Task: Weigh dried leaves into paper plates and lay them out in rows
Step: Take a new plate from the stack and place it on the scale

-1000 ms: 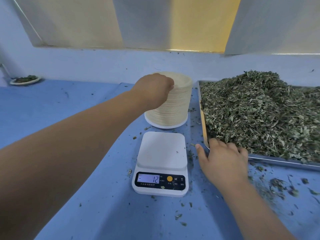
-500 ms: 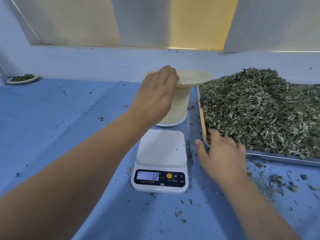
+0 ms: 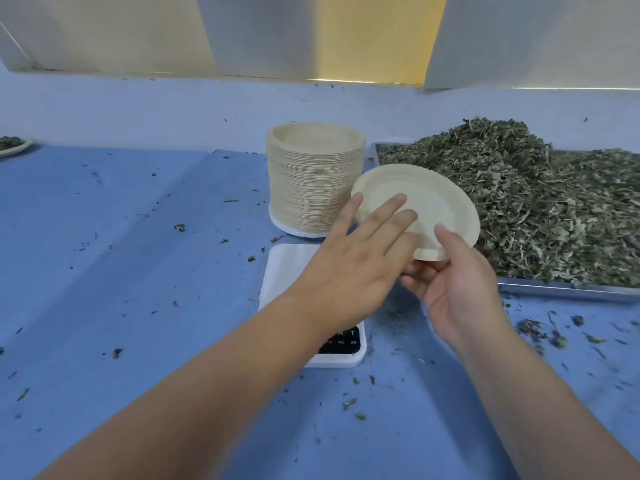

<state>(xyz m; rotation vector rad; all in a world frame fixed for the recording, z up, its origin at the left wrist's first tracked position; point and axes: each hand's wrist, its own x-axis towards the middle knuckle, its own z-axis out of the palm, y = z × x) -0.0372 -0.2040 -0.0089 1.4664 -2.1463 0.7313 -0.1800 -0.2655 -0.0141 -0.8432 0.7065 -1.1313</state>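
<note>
Single paper plate (image 3: 436, 202) hung tilted, just above and right of the scale (image 3: 287, 268), near rim pinched by the right hand (image 3: 457, 289), left hand (image 3: 360, 265) flat-fingered on its face; of the two hands, left sat nearer the scale platform.

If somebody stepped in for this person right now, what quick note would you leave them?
Left grip: bare hand, straight fingers resting on the paper plate, on its top face.
Right grip: pinches that plate's near rim, thumb above, fingers beneath.
Plate: empty, tilted, held above the scale.
Stack of plates stands behind the scale; dried leaves heaped in the tray, right.
Done: one filled plate far left.
Left: set plate on scale, weigh leaves, lay rows.
</note>
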